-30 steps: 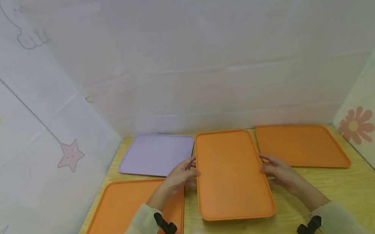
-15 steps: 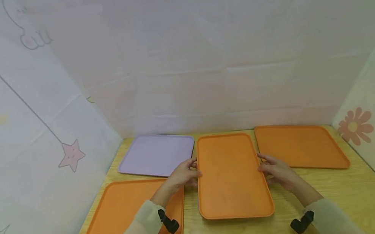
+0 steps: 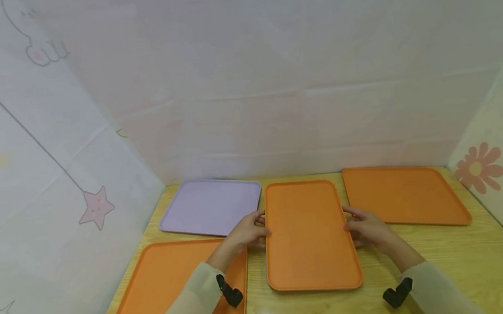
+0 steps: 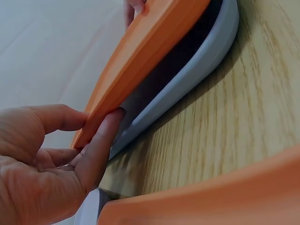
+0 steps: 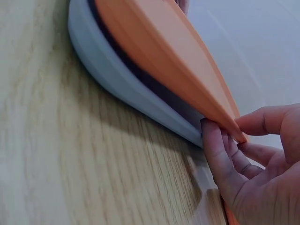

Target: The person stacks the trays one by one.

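Between left hand (image 3: 244,233) and right hand (image 3: 370,228), both pinching it, is an orange tray (image 3: 309,236)

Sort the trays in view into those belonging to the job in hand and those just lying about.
Seemingly part of the job:
centre orange rectangular tray, pinched by the left grip and right grip
pale rounded-corner tray beneath it

Apparently just lying about:
flat lavender rectangular tray, back left
front-left orange rectangular tray
back-right orange rectangular tray

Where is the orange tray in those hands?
In the head view, the held orange tray is just right of centre, between the left hand and right hand; wrist views show a pale tray beneath it.
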{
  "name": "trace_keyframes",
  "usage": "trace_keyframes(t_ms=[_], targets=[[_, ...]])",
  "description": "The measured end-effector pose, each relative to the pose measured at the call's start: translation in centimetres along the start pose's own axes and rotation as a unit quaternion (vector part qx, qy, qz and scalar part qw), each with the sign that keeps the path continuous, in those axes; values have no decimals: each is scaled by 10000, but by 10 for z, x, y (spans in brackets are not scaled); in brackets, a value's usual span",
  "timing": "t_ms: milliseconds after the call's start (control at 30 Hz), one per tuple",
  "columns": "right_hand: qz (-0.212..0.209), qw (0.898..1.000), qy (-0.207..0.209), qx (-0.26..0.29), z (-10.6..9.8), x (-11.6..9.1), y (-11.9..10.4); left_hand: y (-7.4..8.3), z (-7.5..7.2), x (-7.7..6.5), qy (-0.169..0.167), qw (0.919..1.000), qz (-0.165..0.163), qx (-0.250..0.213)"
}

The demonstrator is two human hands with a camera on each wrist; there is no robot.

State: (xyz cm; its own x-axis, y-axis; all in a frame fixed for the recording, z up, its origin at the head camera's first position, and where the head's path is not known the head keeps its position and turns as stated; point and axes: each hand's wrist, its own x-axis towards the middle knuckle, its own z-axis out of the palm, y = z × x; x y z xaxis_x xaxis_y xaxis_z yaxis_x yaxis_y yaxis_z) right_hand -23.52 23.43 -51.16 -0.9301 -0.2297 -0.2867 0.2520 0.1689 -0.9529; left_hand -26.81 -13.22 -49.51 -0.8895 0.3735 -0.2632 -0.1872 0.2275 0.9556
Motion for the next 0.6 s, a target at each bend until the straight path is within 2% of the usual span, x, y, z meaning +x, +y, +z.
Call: trace_keyframes(t_ms=[200,400,600], targets=[[-49,9997,-19,-246,1,4,-1,-3,1,3,68,9998,-9,199],[-29,9968,146,-790,5,5,-7,2,5,3,145,9962,67,854],[48,9941,272,-1045,9,5,-11,7,8,4,237,9886,109,1480]])
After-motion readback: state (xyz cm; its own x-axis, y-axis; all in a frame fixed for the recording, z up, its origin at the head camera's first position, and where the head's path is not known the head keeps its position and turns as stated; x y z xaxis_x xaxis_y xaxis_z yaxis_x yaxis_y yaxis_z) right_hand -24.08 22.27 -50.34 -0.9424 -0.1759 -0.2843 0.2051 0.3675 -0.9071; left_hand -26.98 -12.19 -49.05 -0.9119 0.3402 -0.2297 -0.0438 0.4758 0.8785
